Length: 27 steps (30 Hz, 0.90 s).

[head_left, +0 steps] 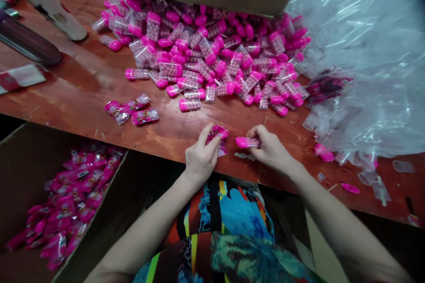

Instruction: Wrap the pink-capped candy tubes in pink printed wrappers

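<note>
In the lower middle of the frame my left hand pinches a pink printed wrapper between thumb and fingers. My right hand, just beside it, grasps a pink-capped tube that lies flat and points toward the wrapper. Behind them, a big pile of tubes lies on the brown table.

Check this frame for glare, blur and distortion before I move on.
Head view: glare whitens the tabletop beside the capsule pile; the plastic sheeting washes out; the top right corner vignettes; left hand with its wrapper and right hand with its capsule are sharp.
</note>
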Tool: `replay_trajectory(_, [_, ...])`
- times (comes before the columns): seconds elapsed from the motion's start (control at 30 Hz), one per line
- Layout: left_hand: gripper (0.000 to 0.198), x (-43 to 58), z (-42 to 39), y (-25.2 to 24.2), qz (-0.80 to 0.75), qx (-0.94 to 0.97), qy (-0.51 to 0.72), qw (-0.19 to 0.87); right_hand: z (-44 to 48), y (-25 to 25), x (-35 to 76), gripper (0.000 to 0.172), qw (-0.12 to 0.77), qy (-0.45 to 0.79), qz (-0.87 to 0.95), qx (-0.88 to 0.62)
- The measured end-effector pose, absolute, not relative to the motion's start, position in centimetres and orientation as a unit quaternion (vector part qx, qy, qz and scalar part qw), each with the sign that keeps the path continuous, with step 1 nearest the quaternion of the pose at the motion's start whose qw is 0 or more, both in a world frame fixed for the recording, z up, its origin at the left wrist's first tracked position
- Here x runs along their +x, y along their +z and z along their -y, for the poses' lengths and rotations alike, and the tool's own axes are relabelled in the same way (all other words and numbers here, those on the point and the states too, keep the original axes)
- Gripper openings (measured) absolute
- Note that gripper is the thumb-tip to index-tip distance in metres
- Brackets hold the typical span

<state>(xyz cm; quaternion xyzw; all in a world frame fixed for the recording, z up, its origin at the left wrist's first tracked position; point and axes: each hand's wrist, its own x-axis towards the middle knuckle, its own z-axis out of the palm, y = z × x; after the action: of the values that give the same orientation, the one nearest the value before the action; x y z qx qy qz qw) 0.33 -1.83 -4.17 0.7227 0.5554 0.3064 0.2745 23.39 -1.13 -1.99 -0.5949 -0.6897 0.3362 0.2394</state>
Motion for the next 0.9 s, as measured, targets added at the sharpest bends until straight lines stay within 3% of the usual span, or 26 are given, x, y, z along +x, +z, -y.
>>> replay_trajectory(0.1, [0.031, 0.7, 2.1, -3.4, -0.556, 0.715, 0.323, 0.274, 1.8, -3.3, 19.8, 0.019, 0.448, 0.511, 0.455, -0.575])
replay_trajectory(0.2, [0.029, 1.1, 2.3, -3.0, -0.557, 0.701, 0.326, 0.304, 2.4, -4.3, 16.4, 0.025, 0.521, 0.532, 0.377, -0.550])
replay_trajectory(0.33, [0.025, 1.6, 2.3, -3.0, -0.556, 0.623, 0.377, 0.399, 2.4, -4.5, 15.3, 0.022, 0.542, 0.504, 0.373, -0.560])
replay_trajectory(0.43, [0.034, 1.6, 1.8, -2.9, -0.555, 0.478, 0.416, 0.539, 2.2, -3.9, 16.5, 0.021, 0.507, 0.484, 0.420, -0.577])
replay_trajectory(0.57, [0.026, 1.0, 0.6, -2.3, -0.511, 0.361, 0.337, 0.704, 1.9, -3.1, 17.3, 0.026, 0.468, 0.522, 0.446, -0.557])
replay_trajectory(0.8, [0.037, 1.9, 0.1, -2.6, -0.522, 0.232, 0.389, 0.723, 2.8, -4.4, 14.7, 0.031, 0.525, 0.493, 0.399, -0.568])
replay_trajectory(0.9, [0.037, 1.5, 0.1, -2.6, -0.510, 0.239, 0.361, 0.743, 2.5, -5.1, 15.4, 0.028, 0.501, 0.429, 0.437, -0.611])
